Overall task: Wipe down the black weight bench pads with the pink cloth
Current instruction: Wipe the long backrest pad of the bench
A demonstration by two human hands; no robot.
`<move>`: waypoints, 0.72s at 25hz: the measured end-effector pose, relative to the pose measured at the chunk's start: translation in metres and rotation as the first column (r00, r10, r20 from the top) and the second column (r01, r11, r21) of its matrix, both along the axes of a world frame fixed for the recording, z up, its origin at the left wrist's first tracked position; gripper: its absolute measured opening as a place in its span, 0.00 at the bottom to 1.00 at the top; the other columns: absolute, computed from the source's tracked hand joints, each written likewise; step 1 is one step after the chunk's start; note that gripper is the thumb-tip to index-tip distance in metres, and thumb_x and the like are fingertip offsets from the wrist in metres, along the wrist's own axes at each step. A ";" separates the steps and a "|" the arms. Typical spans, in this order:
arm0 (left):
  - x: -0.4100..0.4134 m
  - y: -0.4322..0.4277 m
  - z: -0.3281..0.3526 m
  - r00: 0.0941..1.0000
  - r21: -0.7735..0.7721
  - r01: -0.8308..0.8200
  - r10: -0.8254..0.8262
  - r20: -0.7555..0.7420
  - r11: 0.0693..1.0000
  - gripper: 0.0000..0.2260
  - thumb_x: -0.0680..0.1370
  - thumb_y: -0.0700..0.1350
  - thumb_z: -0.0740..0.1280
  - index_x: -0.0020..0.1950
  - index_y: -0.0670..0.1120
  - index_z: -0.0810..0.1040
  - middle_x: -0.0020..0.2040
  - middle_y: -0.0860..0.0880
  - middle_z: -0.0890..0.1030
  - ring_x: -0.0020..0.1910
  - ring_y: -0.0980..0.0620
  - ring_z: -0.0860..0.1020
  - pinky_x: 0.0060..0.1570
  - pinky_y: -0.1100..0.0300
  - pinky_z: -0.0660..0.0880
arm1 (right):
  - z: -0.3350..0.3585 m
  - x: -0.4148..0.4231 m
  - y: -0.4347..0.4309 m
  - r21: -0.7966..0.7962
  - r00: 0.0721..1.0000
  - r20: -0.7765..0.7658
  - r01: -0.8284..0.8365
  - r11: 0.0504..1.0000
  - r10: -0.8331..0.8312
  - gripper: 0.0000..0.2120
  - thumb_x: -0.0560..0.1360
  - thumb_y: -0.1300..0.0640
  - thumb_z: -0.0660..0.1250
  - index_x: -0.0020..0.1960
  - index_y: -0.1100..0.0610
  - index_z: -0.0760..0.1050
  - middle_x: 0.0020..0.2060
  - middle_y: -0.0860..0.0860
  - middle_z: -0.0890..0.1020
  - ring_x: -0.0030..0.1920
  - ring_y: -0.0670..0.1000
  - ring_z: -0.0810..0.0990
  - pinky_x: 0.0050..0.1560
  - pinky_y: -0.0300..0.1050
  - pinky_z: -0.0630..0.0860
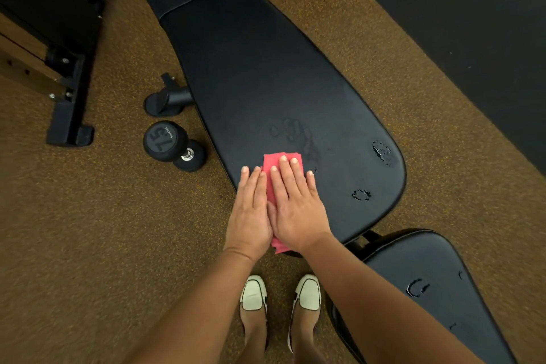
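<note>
The long black back pad (266, 74) of the weight bench runs from the top of the view down to the centre. A folded pink cloth (273, 161) lies on its near left corner. My left hand (249, 213) and my right hand (297, 207) press flat on the cloth side by side, fingers straight. Wet droplet marks (295, 133) sit on the pad just beyond the cloth, with more near its right edge (382, 151). The smaller seat pad (428, 289) at lower right also carries wet marks.
A black dumbbell (172, 145) marked 15 lies on the brown speckled floor (88, 230) left of the bench, beside the bench's foot (165, 99). A black rack frame (69, 91) stands at the upper left. My feet in white shoes (280, 295) stand below the pad.
</note>
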State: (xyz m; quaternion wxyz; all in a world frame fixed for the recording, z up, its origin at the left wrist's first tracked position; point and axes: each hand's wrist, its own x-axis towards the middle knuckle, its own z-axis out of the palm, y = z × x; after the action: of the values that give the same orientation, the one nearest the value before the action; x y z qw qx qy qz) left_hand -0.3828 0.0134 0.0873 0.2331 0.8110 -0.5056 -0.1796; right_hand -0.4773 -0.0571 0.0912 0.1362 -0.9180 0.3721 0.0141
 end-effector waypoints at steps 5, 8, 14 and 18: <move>-0.009 0.004 0.002 0.990 0.067 0.039 -0.047 0.133 0.997 0.24 0.78 0.40 0.52 0.74 0.36 0.63 0.73 0.40 0.67 0.76 0.41 0.56 0.73 0.43 0.56 | -0.001 0.000 -0.029 -0.083 0.996 -0.052 -0.072 0.994 0.068 0.27 0.80 0.49 0.48 0.75 0.59 0.61 0.75 0.58 0.61 0.76 0.59 0.55 0.72 0.62 0.48; -0.010 0.010 0.003 0.973 0.130 0.038 -0.066 0.219 0.991 0.24 0.76 0.43 0.56 0.71 0.38 0.68 0.71 0.41 0.71 0.73 0.39 0.60 0.70 0.42 0.64 | 0.001 0.003 -0.017 -0.071 0.999 0.000 0.041 0.997 -0.041 0.26 0.77 0.54 0.50 0.72 0.62 0.65 0.73 0.60 0.64 0.75 0.60 0.58 0.72 0.62 0.52; -0.016 0.009 0.007 0.978 0.148 -0.002 -0.029 0.207 0.989 0.24 0.75 0.44 0.55 0.70 0.41 0.70 0.70 0.43 0.72 0.71 0.43 0.63 0.68 0.47 0.65 | -0.005 0.012 -0.027 -0.040 0.992 0.094 -0.078 0.996 0.081 0.25 0.78 0.55 0.52 0.73 0.59 0.64 0.74 0.61 0.63 0.75 0.61 0.57 0.73 0.61 0.55; -0.017 0.011 0.003 0.972 0.190 0.004 -0.049 0.229 0.982 0.25 0.75 0.43 0.53 0.71 0.39 0.69 0.72 0.41 0.69 0.72 0.42 0.63 0.69 0.46 0.66 | -0.007 0.017 -0.054 -0.039 0.998 0.064 0.005 0.999 -0.002 0.29 0.76 0.53 0.47 0.75 0.60 0.61 0.76 0.59 0.59 0.76 0.60 0.53 0.74 0.61 0.54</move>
State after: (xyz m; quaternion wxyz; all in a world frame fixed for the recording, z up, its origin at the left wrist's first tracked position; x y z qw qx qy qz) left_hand -0.4001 0.0244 0.0904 0.0919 0.8380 -0.5211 -0.1335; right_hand -0.4598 -0.1108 0.0844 0.1303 -0.9198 0.3694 -0.0227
